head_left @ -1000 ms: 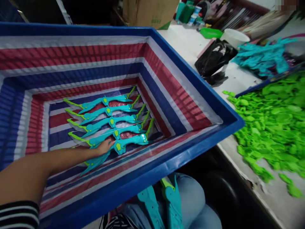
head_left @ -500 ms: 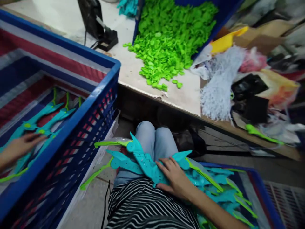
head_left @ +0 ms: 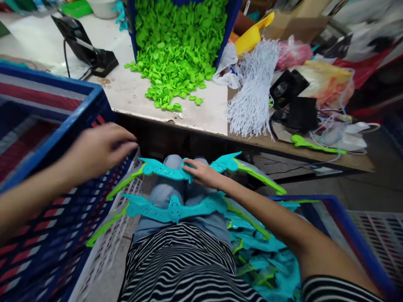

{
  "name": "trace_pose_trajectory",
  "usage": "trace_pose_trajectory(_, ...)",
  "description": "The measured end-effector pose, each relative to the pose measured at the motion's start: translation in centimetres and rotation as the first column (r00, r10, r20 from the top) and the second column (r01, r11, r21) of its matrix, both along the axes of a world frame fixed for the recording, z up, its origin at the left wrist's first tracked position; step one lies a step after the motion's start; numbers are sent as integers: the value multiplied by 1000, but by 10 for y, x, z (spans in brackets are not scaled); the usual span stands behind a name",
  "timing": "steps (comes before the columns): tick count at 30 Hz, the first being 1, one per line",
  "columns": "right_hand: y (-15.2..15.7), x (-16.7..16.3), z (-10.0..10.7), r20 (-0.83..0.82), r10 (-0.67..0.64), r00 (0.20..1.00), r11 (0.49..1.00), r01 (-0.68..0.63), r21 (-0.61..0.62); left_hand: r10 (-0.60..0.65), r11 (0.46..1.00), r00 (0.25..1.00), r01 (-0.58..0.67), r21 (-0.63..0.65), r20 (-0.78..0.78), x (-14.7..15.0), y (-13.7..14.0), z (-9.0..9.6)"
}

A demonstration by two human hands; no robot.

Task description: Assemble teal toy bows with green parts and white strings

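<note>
Two turquoise toy bows with lime-green limb ends lie across my lap. The farther toy bow (head_left: 163, 169) rests over my knees, and my right hand (head_left: 201, 173) grips it at its middle with the fingers over the top. The nearer toy bow (head_left: 189, 212) lies across my thighs with nothing holding it. My left hand (head_left: 100, 151) is in the air by the near corner of the blue crate (head_left: 105, 98). It is slightly blurred, fingers stretched and thumb a little apart, with nothing visible in it.
Lime-green plastic pieces (head_left: 176, 67) spill from a blue bin onto the table (head_left: 126, 98). A black stand (head_left: 103, 63), white strings (head_left: 252, 96) and a yellow scoop (head_left: 248, 40) are also there. More turquoise bows (head_left: 267, 260) fill a blue crate (head_left: 343, 228) at my right.
My left hand has come up out of the left crate toward my lap. My right hand and one bow have moved forward to my knees; the two bows now lie apart, roughly parallel.
</note>
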State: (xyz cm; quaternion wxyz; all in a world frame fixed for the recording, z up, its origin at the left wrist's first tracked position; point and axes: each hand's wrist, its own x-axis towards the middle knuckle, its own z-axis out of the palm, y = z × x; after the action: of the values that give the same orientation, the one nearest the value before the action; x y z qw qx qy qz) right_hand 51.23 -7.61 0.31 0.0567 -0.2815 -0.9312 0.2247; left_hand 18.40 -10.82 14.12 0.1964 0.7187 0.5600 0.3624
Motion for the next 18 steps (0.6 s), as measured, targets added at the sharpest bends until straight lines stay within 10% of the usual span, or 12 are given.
trace_pose_trajectory(5,3,14,-34,-80,-39,996,999,38,-9,-294,946,908,233,-225,-299,113,11,-100)
trace_pose_trajectory(9,34,18,-3,-237,-226,945,971,238,25,-327,916,843,172,-362,-428,157,1,-165)
trace_pose_trajectory(18,202,-89,70,-173,-620,765,764,639,90,-371,915,838,255,-313,-400,154,14,-189)
